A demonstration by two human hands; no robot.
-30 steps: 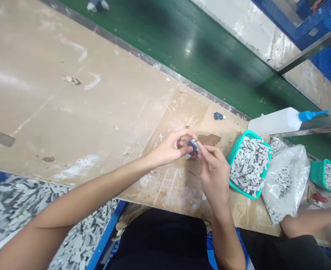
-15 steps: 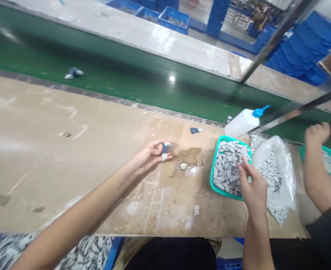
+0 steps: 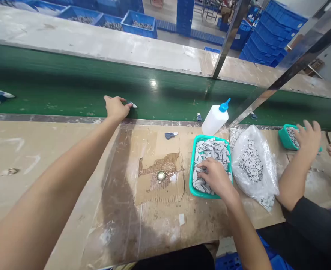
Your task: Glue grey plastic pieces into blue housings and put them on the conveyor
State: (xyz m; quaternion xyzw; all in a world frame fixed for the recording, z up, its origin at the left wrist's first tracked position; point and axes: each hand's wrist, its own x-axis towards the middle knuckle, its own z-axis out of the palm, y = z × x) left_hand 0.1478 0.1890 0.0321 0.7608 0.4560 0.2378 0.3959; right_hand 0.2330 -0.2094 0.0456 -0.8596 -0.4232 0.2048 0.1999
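Observation:
My left hand [image 3: 117,108] reaches out over the green conveyor belt [image 3: 78,95]. Between its thumb and finger is a small dark-blue and white plastic piece [image 3: 133,105], low over the belt or touching it. My right hand [image 3: 214,176] is inside a teal basket [image 3: 193,184] full of small flat light-grey pieces [image 3: 210,150]. Its bent fingertips touch the pieces, with a gap between thumb and forefinger. Another dark-blue and white piece [image 3: 170,135] lies on the table, beyond a round metal-looking disc [image 3: 161,176] set in torn cardboard.
A white bottle with a blue nozzle [image 3: 215,119] stands behind the basket. On its right are a clear bag of grey pieces [image 3: 251,163] and a co-worker's hand [image 3: 309,137] by another teal basket [image 3: 286,138]. A metal post [image 3: 227,41] rises beyond the belt. More blue pieces lie on it.
My left hand has moved forward and left from the table to the belt with the blue and white piece. My right hand has lowered into the basket. The camera view has shifted.

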